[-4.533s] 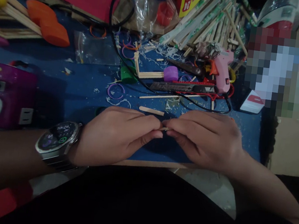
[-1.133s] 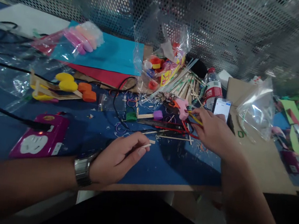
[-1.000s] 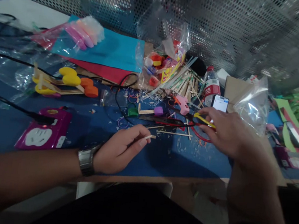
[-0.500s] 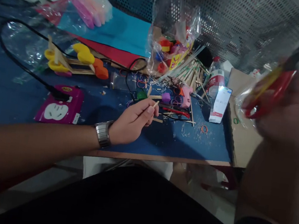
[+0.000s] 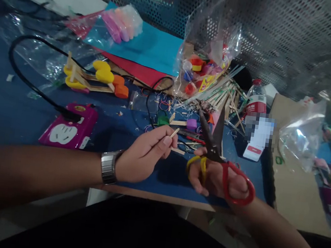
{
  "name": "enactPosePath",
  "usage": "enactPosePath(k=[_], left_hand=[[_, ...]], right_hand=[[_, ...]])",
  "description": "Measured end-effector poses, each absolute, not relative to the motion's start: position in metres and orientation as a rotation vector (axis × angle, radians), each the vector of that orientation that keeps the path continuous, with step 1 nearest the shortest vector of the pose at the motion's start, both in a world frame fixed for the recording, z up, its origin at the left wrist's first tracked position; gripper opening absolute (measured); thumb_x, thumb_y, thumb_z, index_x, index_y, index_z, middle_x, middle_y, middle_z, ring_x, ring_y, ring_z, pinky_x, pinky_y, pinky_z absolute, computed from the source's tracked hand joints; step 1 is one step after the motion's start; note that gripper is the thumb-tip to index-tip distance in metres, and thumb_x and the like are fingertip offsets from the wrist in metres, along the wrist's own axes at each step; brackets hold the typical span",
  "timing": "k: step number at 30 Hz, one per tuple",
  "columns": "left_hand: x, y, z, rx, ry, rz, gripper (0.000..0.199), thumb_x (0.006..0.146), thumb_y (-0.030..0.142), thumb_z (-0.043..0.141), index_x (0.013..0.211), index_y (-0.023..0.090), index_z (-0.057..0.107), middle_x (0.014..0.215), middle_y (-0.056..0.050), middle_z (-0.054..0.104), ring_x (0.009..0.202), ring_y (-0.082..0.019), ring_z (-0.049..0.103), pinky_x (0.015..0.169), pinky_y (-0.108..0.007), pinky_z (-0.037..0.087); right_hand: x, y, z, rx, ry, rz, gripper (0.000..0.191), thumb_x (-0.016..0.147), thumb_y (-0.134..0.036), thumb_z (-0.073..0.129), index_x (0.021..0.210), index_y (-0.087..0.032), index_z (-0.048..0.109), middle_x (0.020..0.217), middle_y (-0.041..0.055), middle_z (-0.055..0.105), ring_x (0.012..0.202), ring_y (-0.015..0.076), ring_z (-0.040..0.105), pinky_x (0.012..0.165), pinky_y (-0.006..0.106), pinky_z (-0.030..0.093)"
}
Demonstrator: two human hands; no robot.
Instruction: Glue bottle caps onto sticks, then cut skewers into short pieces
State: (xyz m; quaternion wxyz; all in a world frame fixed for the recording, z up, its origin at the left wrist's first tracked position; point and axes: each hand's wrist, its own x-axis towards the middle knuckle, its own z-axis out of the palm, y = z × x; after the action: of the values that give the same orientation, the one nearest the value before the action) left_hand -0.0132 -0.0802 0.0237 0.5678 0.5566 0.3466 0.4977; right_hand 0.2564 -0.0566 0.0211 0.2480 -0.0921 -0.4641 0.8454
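Between the thumb and fingers of my left hand [image 5: 146, 152] is a thin wooden stick [image 5: 175, 133], its tip poking out. My right hand [image 5: 214, 178] has its fingers through the red and yellow handles of a pair of scissors [image 5: 214, 156]. The blades are spread apart and point up and away from me, just right of the stick and not touching it. Behind my hands lie a purple block [image 5: 191, 124], a green piece [image 5: 163, 120] and several loose sticks, partly covered by the blades and fingers.
A purple power socket [image 5: 70, 124] with a black cable sits at left. Beyond it stands a stick frame with yellow and orange shapes [image 5: 104, 72]. A plastic bag of coloured pieces [image 5: 202, 68], a bottle [image 5: 256, 99], a phone [image 5: 255, 145] and cardboard [image 5: 296, 192] lie right.
My right hand has brought the scissors left and down from the far right, close to my left hand, and the blades now show spread. My left hand still pinches the stick.
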Motion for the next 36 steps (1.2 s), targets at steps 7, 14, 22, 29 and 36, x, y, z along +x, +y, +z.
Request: enactPosePath(k=[7,14,22,29,36], left_hand=[[-0.016,-0.080,0.033,1.406,0.904,1.100,0.040,0.122,0.043,0.041,0.097,0.018,0.060,0.070,0.007,0.047,0.061,-0.006,0.043,0.058,-0.018,0.038],[-0.013,-0.081,0.034,1.511,0.948,1.030,0.034,0.121,0.035,0.046,0.097,0.019,0.063,0.070,0.008,0.052,0.060,-0.005,0.045,0.057,-0.015,0.040],[-0.010,-0.083,0.029,1.455,0.942,0.948,0.036,0.119,0.039,0.049,0.094,0.018,0.064,0.074,0.005,0.058,0.064,-0.006,0.049,0.061,-0.016,0.042],[-0.010,-0.084,0.032,1.286,0.818,0.842,0.050,0.121,0.051,0.042,0.089,0.018,0.061,0.063,0.007,0.051,0.056,-0.006,0.044,0.057,-0.017,0.038],[-0.009,-0.085,0.032,1.224,0.797,0.815,0.053,0.120,0.055,0.041,0.087,0.018,0.060,0.064,0.005,0.053,0.056,-0.006,0.046,0.054,-0.017,0.039]], right_hand=[[0.257,-0.067,0.026,-0.347,-1.197,2.403,0.088,0.094,-0.099,0.057,0.147,-0.029,0.048,0.090,-0.0037,0.055,0.059,0.0089,0.036,0.053,0.021,0.032],[0.243,-0.086,0.024,-0.571,-1.059,2.452,0.082,0.083,-0.077,0.094,0.140,-0.030,0.058,0.095,-0.0043,0.047,0.068,0.0081,0.031,0.054,0.021,0.022],[0.239,-0.093,0.021,-0.591,-1.166,2.358,0.069,0.093,-0.063,0.086,0.145,-0.029,0.057,0.097,-0.0017,0.047,0.067,0.0092,0.031,0.050,0.021,0.021],[0.239,-0.085,0.032,-0.577,-1.339,2.335,0.050,0.107,-0.058,0.069,0.146,-0.031,0.054,0.097,0.0005,0.041,0.073,0.0136,0.029,0.053,0.021,0.021],[0.238,-0.083,0.036,-0.593,-1.388,2.357,0.052,0.108,-0.060,0.067,0.151,-0.034,0.053,0.099,0.0017,0.040,0.075,0.0154,0.030,0.054,0.024,0.025]])
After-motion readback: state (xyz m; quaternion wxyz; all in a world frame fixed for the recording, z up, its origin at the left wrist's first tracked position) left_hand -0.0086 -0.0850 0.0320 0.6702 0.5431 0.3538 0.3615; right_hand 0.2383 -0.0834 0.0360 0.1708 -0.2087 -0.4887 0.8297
